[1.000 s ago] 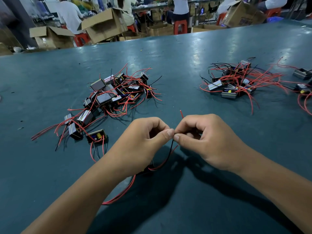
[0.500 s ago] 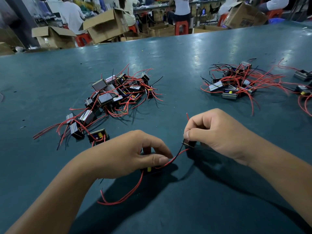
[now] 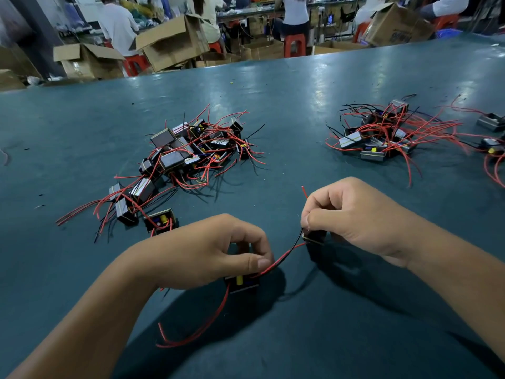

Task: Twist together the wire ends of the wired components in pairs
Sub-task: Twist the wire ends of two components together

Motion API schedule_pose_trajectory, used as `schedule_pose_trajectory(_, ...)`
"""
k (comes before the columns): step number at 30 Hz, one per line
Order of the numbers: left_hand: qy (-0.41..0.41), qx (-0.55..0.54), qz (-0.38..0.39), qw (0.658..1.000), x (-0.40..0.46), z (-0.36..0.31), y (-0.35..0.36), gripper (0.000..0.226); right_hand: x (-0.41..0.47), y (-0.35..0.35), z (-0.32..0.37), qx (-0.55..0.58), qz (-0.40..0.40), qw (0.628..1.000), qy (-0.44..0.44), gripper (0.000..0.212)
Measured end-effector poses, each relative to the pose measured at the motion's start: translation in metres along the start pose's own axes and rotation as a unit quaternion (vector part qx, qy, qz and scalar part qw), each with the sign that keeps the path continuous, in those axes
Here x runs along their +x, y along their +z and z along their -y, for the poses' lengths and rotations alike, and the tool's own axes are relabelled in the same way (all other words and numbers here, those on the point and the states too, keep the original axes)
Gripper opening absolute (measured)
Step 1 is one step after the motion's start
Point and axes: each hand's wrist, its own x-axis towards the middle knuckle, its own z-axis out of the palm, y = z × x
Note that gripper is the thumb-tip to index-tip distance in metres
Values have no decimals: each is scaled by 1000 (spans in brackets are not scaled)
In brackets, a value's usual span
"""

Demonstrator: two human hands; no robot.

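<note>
your left hand (image 3: 216, 253) sits low at the near middle of the green table (image 3: 300, 86), fingers curled down over a small black component (image 3: 241, 283) with a yellow part showing, thumb and fingers pinching it against the surface. a red lead (image 3: 202, 326) loops out from under it toward you and to the left. your right hand (image 3: 352, 214) is just to the right and slightly farther, fingers curled tight round a 2nd black component (image 3: 314, 237), with a short red wire end (image 3: 304, 191) poking up past the knuckles. a red and a black wire (image 3: 287, 253) run side by side between the 2 components, sagging a little from one hand to the other. whether their bare ends are twisted you cannot tell from here. farther off on the left lies a pile of components (image 3: 185, 154) tangled in red and black leads; a 2nd, smaller pile (image 3: 382, 138) lies far right. beyond the table edge stand cardboard boxes (image 3: 172, 42) and red stools (image 3: 293, 46) with seated people.
</note>
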Motion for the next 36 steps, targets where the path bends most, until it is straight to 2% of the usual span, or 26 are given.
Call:
schedule_pose_trajectory(3, 0, -26, 3, 1000, -1, -1, 0, 22, 1, 0, -1, -2, 2, 1000, 5, 12)
schedule_pose_trajectory(7, 4, -21, 1, 1000, 0, 1, 0, 15, 1, 0, -3, -13, 9, 1000, 7, 14)
schedule_pose_trajectory(11, -24, -84, -49, 995, 0, 5, 0, 17, 0, -1, -4, -23, 18, 1000, -4, 14)
schedule_pose_trajectory(14, -64, -59, -97, 991, 6, 9, 4, 14, -1, -1, -3, -48, 50, 997, -41, 14)
schedule_pose_trajectory(16, -85, -20, -124, 988, 11, 11, 7, 13, -1, 0, -3, -85, 61, 993, -61, 22)
schedule_pose_trajectory(19, -90, 27, -154, 984, 16, 11, 12, 13, 2, 2, -7, -112, 17, 990, -86, 31)
schedule_pose_trajectory(24, -85, 42, -192, 977, 17, 13, 13, 20, 6, 10, -16, -52, -22, 993, -101, 20)
schedule_pose_trajectory(26, -88, 45, -199, 975, 17, 15, 12, 21, 6, 8, -16, 1, -40, 994, -103, 27)
schedule_pose_trajectory(28, -92, 48, -202, 974, 16, 16, 10, 21, 8, 3, -17, 47, -111, 988, -101, 36)
schedule_pose_trajectory(30, -93, 50, -201, 974, 16, 17, 10, 21, 12, -2, -20, 25, -209, 972, -105, 28)
schedule_pose_trajectory(32, -93, 51, -199, 974, 16, 17, 10, 20, 16, -4, -22, 1, -261, 960, -98, 16)
schedule_pose_trajectory(34, -91, 48, -199, 974, 16, 17, 10, 18, 16, -2, -22, 20, -227, 969, -96, 9)
schedule_pose_trajectory(36, -88, 40, -198, 975, 17, 18, 10, 11, 14, 1, -20, 21, -161, 982, -96, 11)
